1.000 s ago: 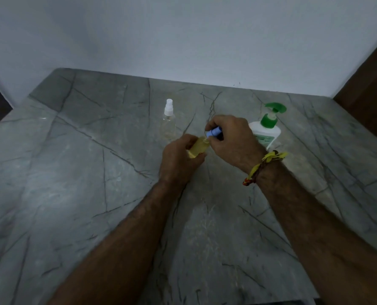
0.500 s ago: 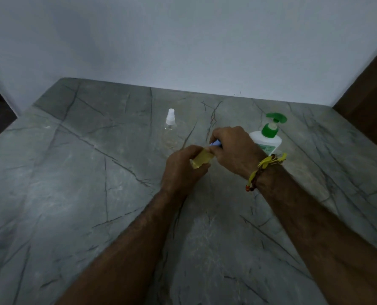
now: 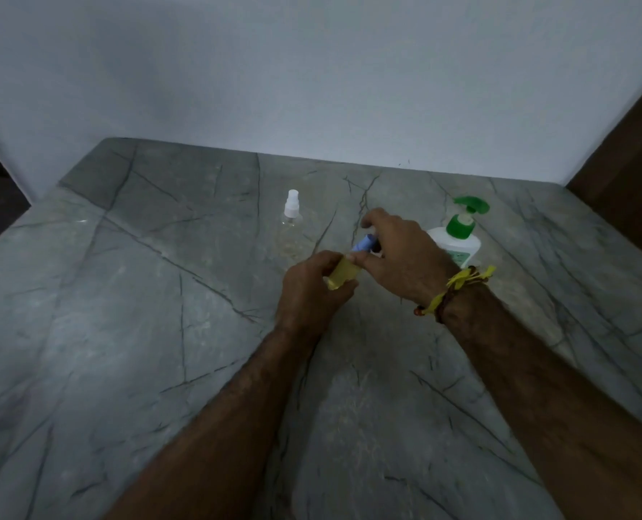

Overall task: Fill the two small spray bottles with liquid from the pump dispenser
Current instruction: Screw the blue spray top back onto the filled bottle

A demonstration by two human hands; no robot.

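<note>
A small yellow-filled spray bottle [image 3: 340,276] is gripped in the curled left hand [image 3: 312,290], tilted; its blue cap [image 3: 364,243] is pinched by the right hand [image 3: 401,257], arched over it.

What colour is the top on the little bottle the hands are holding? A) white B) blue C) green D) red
B: the left hand holds the small yellowish spray bottle, and the right hand pinches its blue spray top. The white top is on the clear spray bottle standing on the counter, and the green one is on the pump dispenser.
</note>
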